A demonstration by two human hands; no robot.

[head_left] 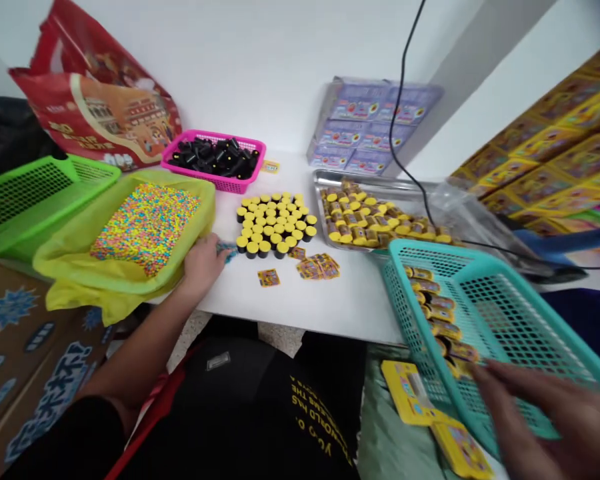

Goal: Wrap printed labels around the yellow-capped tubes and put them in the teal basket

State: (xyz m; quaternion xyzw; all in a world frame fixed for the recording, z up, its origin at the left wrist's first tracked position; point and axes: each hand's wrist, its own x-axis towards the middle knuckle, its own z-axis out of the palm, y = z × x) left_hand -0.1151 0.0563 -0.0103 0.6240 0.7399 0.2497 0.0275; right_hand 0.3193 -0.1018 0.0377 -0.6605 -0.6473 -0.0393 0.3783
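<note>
My left hand [203, 262] rests on the white table [350, 300] beside the yellow-green bag of small multicoloured beads [147, 223]; its fingers curl over something small and bluish that I cannot make out. Just right of it stands a cluster of black tubes with yellow caps [274, 223]. My right hand [550, 417], blurred, reaches into the teal basket [510, 313] at lower right, fingers stretched toward the labelled yellow-capped tubes [443, 320] lying inside. Nothing shows in that hand.
A pink basket of black tubes [214, 158] sits at the back. A metal tray of labelled tubes [375, 217], loose stickers [315, 267], purple packs [370, 127], a green basket [35, 200], a red bag [93, 107], yellow cards [433, 417] and stacked yellow boxes [560, 147] surround the table. A black cable [397, 113] hangs down.
</note>
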